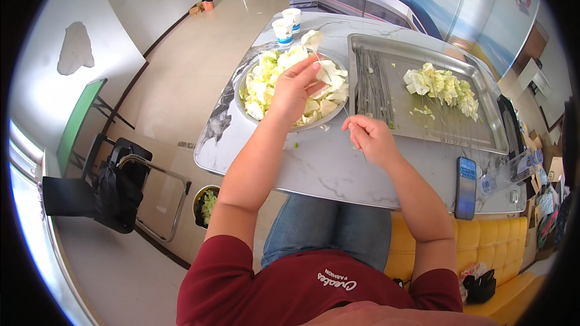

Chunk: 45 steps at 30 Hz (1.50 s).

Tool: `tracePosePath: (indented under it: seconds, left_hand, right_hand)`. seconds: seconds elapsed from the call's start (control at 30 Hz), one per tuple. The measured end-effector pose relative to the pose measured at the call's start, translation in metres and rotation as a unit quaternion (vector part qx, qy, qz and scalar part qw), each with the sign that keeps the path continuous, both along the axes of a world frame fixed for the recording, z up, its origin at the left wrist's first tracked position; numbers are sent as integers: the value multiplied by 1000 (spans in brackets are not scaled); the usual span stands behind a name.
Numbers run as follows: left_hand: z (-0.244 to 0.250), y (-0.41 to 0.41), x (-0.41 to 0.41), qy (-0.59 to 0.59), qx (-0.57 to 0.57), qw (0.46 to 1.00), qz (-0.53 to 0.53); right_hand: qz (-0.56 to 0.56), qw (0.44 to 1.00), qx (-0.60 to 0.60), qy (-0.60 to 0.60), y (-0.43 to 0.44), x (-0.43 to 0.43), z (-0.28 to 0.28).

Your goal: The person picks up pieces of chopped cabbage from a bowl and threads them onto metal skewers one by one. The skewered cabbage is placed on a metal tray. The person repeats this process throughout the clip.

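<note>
My right hand (pixel 369 138) pinches the lower part of a thin metal skewer (pixel 345 111), held at a slant over the table's front. A pale cabbage piece (pixel 312 38) is at the skewer's upper end. Just below that piece, the fingertips of my left hand (pixel 297 83) close at the skewer; they partly hide it. Beneath my left hand stands a round metal bowl (pixel 240 95) full of torn cabbage leaves (pixel 260 83). To the right, a steel tray (pixel 403 133) holds a bundle of bare skewers (pixel 374 83) and a row of skewered cabbage (pixel 442 88).
Two paper cups (pixel 283 31) stand behind the bowl. A phone (pixel 465 188) lies at the marble-patterned table's (pixel 317 174) front right edge, near a clear plastic container (pixel 507 174). A bin with green scraps (pixel 208 206) and a black chair (pixel 118 185) are at left.
</note>
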<state>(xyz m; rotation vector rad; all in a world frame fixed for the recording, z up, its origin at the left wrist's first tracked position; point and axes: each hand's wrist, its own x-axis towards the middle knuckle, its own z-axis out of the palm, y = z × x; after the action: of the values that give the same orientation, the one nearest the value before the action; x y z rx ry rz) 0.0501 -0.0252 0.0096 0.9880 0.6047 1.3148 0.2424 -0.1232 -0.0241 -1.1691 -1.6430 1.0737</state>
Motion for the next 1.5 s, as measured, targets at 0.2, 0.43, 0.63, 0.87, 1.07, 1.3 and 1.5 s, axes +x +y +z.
tracePosePath:
  seconds: [0.2,0.43,0.63,0.87,1.07,1.3,1.5]
  left_hand:
    - [0,19,-19,-39,-34,998,32]
    - [-4,21,-17,-101,5,994,31]
    - [-7,18,-13,-69,6,998,-14]
    - [-7,16,-11,-66,-17,997,-49]
    - [-10,15,-6,-22,-38,998,-38]
    - [-4,8,-6,49,14,998,-32]
    - [-7,10,-2,54,-1,998,-10]
  right_hand:
    - [12,1000,-4,-25,-1,1,-1]
    - [28,998,13,-54,-4,0,2]
    - [24,999,1,-24,-2,1,-1]
    - [30,999,-15,-3,-1,3,-2]
    - [12,1000,18,6,-4,7,13]
    - [-291,941,113,-126,3,65,46]
    - [-513,764,95,-379,4,164,40]
